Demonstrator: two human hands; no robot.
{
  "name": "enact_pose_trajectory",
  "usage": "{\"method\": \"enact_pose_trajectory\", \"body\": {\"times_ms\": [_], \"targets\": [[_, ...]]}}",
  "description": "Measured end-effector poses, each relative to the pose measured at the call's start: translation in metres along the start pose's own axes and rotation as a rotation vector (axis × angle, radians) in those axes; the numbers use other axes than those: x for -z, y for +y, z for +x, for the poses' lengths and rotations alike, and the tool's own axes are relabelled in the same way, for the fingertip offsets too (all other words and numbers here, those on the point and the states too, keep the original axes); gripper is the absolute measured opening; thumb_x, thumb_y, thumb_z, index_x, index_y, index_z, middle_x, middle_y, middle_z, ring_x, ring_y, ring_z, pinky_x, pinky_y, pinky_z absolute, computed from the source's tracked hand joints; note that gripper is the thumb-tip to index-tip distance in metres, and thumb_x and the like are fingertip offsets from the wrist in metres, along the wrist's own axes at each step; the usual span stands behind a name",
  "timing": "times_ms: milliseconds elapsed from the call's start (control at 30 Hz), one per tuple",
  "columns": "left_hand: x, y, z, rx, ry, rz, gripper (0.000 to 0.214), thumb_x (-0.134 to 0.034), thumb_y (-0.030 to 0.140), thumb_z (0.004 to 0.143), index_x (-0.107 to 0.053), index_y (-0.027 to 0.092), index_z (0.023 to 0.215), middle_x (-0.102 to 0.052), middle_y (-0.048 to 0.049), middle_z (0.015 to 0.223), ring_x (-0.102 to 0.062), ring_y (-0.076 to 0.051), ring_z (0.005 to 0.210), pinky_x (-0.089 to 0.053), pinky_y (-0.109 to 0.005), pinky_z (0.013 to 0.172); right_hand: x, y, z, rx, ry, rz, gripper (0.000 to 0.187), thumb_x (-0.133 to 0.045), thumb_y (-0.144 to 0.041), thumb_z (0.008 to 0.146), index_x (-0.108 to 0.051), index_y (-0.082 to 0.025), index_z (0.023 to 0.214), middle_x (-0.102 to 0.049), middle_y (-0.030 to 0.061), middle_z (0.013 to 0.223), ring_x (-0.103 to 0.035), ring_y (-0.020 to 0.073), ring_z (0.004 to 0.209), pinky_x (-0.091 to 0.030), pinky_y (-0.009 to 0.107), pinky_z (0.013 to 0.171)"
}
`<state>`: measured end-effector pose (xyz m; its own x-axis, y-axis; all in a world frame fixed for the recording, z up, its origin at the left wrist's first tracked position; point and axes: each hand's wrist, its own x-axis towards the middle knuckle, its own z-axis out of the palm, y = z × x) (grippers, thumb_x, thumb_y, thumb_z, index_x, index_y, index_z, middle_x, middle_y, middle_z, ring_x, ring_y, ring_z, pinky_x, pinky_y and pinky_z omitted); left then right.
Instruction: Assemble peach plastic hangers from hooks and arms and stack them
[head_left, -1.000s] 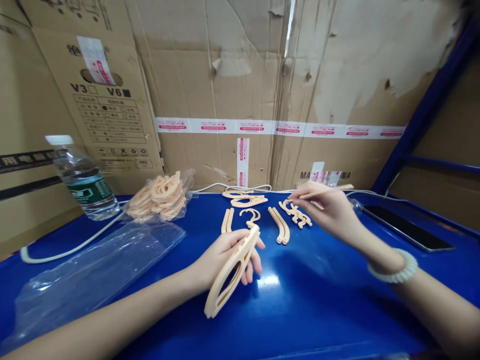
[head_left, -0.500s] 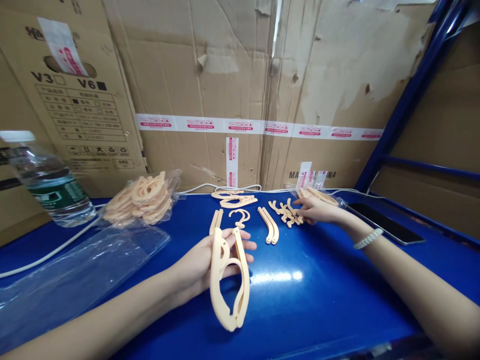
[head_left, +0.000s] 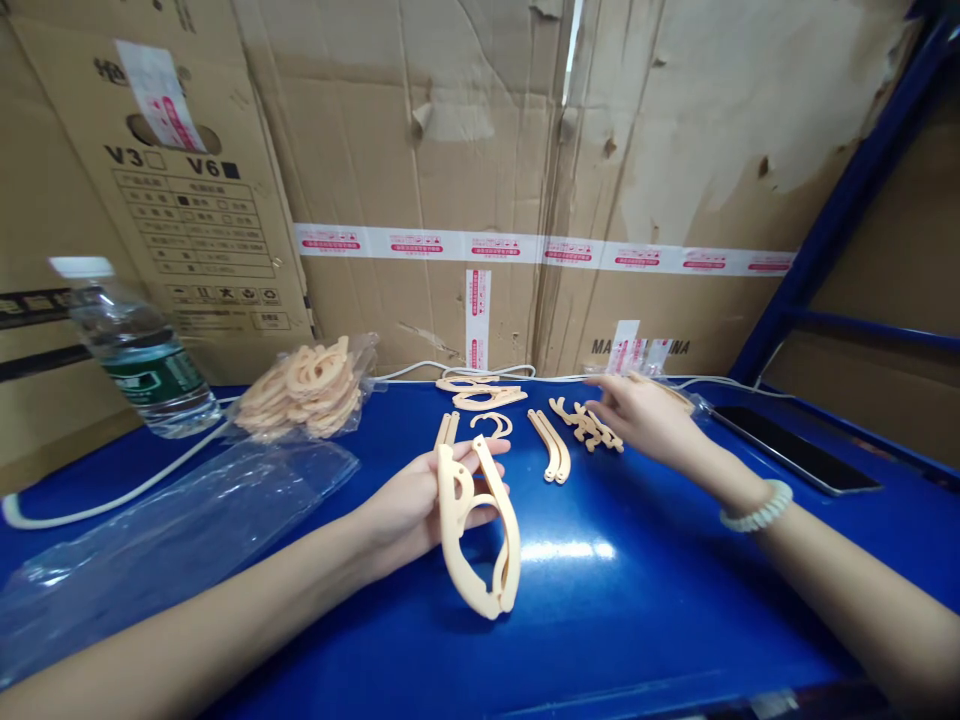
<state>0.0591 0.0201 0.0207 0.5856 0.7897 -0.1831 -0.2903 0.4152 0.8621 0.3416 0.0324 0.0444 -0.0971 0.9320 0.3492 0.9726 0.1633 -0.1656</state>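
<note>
- Bench (head_left: 600, 620): blue; clock directions taken from the hanger.
- Bottle (head_left: 150, 375): 10 o'clock, well apart from both hands.
- Left hand (head_left: 405, 512): grip clamped on the hanger, fingertips showing past its far side.
- Right hand (head_left: 651, 418): 2 o'clock, fingertips at the hooks; cannot tell whether its grip is together on one.
- Hanger (head_left: 451, 530): dial centre, tilted, upper ends apart. A light one-handed hold could let it twist or slip.
- Bars (head_left: 551, 448): two, between 1 and 2 o'clock, side by side.
- Hooks (head_left: 586, 428): heaped, near 2 o'clock; overlap could make one drag its neighbours.
</note>
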Motion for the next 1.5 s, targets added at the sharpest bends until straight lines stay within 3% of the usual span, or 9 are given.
{"method": "enact_pose_trajectory", "body": {"times_ms": [67, 133, 300, 567, 800, 1000, 1267, 1367, 1500], "targets": [[0.0, 0.001, 0.0, -0.01, 0.015, -0.004, 0.023, -0.052, 0.017, 0.095, -0.07, 0.014, 0.109, -0.065, -0.0066, 0.085, -0.065, -0.017, 0.079, -0.056, -0.03, 0.075, 0.002, -0.028, -0.014, 0.398, 0.122, 0.241, 0.036, -0.052, -0.033, 0.094, -0.052, -0.018, 0.127, -0.067, 0.0088, 0.095, -0.06, 0.0223, 0.088, -0.048, 0.036, 0.079], [0.0, 0.001, 0.0, -0.013, 0.042, 0.009, 0.023, -0.054, 0.015, 0.093, -0.07, 0.014, 0.109, -0.066, -0.0071, 0.086, -0.065, -0.017, 0.076, -0.056, -0.03, 0.074, 0.0, -0.055, -0.031, 0.762, 0.055, 0.347, 0.035, -0.057, -0.035, 0.093, -0.055, -0.02, 0.124, -0.064, 0.0104, 0.108, -0.056, 0.0227, 0.098, -0.046, 0.038, 0.086], [0.002, 0.0, 0.002, -0.035, 0.04, 0.033, 0.024, -0.051, 0.011, 0.092, -0.067, 0.012, 0.111, -0.066, -0.0078, 0.083, -0.064, -0.016, 0.071, -0.055, -0.026, 0.066, -0.012, -0.09, -0.058, 1.033, -0.12, 0.283, 0.021, -0.055, -0.031, 0.095, -0.062, -0.015, 0.106, -0.064, 0.009, 0.106, -0.052, 0.0211, 0.098, -0.042, 0.037, 0.087], [0.003, 0.003, -0.001, -0.045, 0.086, -0.159, 0.055, -0.026, 0.046, 0.102, -0.061, 0.005, 0.109, -0.067, -0.0174, 0.096, -0.067, -0.022, 0.079, -0.056, -0.032, 0.073, -0.028, -0.089, -0.057, 1.006, 0.067, 0.128, 0.014, -0.049, -0.019, 0.098, -0.062, -0.016, 0.095, -0.066, 0.0053, 0.101, -0.053, 0.0178, 0.095, -0.041, 0.034, 0.085], [-0.006, -0.012, -0.007, -0.136, 0.069, 0.032, 0.017, -0.046, 0.021, 0.098, -0.057, 0.012, 0.107, -0.069, -0.0112, 0.092, -0.067, -0.02, 0.08, -0.056, -0.033, 0.075, -0.035, -0.089, -0.058, 1.007, 0.266, -0.028, 0.018, -0.047, -0.013, 0.097, -0.061, -0.016, 0.088, -0.068, 0.0059, 0.101, -0.056, 0.02, 0.099, -0.04, 0.038, 0.09], [0.0, -0.021, -0.007, -0.249, 0.108, 0.226, 0.032, -0.064, 0.043, 0.086, -0.059, 0.014, 0.097, -0.069, -0.0083, 0.085, -0.067, -0.023, 0.079, -0.057, -0.036, 0.071, -0.038, -0.088, -0.056, 0.901, 0.384, -0.131, 0.019, -0.043, -0.013, 0.098, -0.06, -0.016, 0.089, -0.066, 0.0049, 0.092, -0.056, 0.0193, 0.091, -0.035, 0.043, 0.098], [-0.004, -0.018, -0.013, -0.387, 0.158, 0.386, 0.037, -0.057, 0.049, 0.09, -0.062, 0.012, 0.089, -0.071, -0.0107, 0.088, -0.07, -0.024, 0.082, -0.057, -0.038, 0.079, -0.039, -0.084, -0.05, 0.688, 0.27, -0.146, 0.03, -0.034, -0.014, 0.099, -0.054, -0.018, 0.077, -0.056, -0.0001, 0.067, -0.054, 0.0174, 0.07, -0.026, 0.048, 0.108], [-0.004, -0.018, -0.015, -0.449, 0.164, 0.47, 0.037, -0.053, 0.047, 0.093, -0.064, 0.012, 0.085, -0.071, -0.0094, 0.088, -0.069, -0.024, 0.085, -0.056, -0.037, 0.084, -0.039, -0.082, -0.05, 0.669, 0.255, -0.125, 0.03, -0.034, -0.014, 0.099, -0.053, -0.018, 0.076, -0.055, -0.0008, 0.066, -0.052, 0.0167, 0.067, -0.029, 0.045, 0.104], [-0.004, -0.019, -0.013, -0.443, 0.176, 0.317, 0.033, -0.06, 0.046, 0.089, -0.061, 0.014, 0.08, -0.07, -0.0052, 0.077, -0.069, -0.021, 0.077, -0.058, -0.035, 0.078, -0.035, -0.083, -0.051, 0.684, 0.286, -0.101, 0.031, -0.031, -0.014, 0.1, -0.052, -0.018, 0.077, -0.056, -0.0007, 0.067, -0.05, 0.0162, 0.067, -0.032, 0.039, 0.092]]}}
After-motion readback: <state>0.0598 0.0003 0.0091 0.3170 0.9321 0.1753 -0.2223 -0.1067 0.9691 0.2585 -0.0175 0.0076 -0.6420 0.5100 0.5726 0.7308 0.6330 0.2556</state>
